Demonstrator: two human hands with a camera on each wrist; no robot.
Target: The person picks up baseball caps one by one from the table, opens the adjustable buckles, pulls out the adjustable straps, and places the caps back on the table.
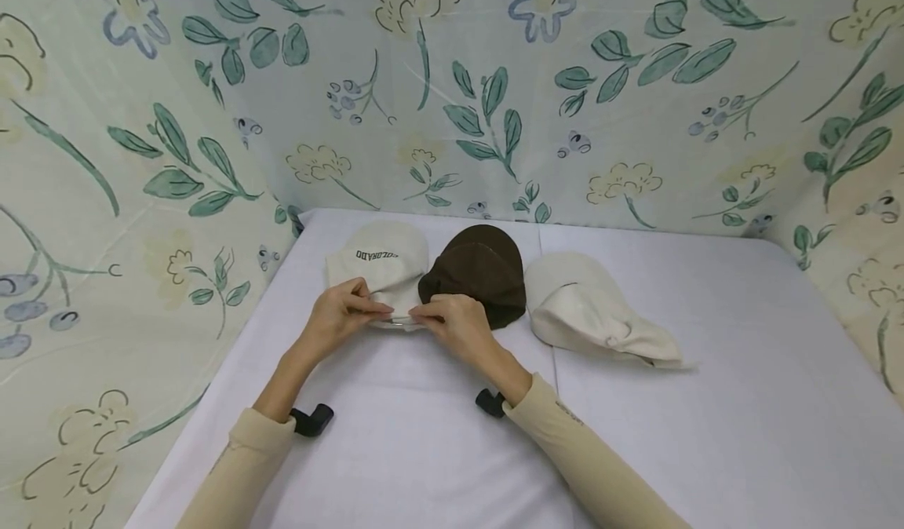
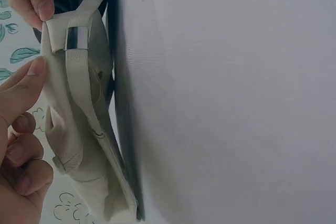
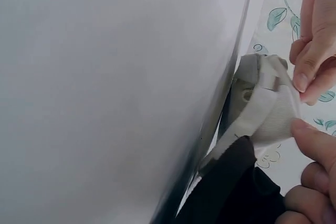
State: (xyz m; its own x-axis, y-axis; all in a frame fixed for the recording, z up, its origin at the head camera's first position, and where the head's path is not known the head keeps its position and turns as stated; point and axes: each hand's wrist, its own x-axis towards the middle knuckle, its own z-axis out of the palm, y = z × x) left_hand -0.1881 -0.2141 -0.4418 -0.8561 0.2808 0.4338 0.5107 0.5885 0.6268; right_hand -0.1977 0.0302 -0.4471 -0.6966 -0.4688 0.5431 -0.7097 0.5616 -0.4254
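A cream cap (image 1: 391,274) with dark COLORADO lettering lies at the left of the table, its back strap toward me. My left hand (image 1: 337,319) pinches the cap's back edge between thumb and fingertips. A short way to the right, my right hand (image 1: 461,326) pinches the same edge. Between the hands, the strap runs through a metal buckle (image 2: 79,38), clearest in the left wrist view. A dark brown cap (image 1: 483,266) sits directly beside the cream one, partly behind my right hand.
Right of the brown cap lies another cream cap (image 1: 586,305), its narrower end trailing right. All rest on a white-covered table (image 1: 741,372). Floral cloth (image 1: 480,121) hangs behind the table and along its sides. A black wrist device (image 1: 314,421) shows by the left cuff.
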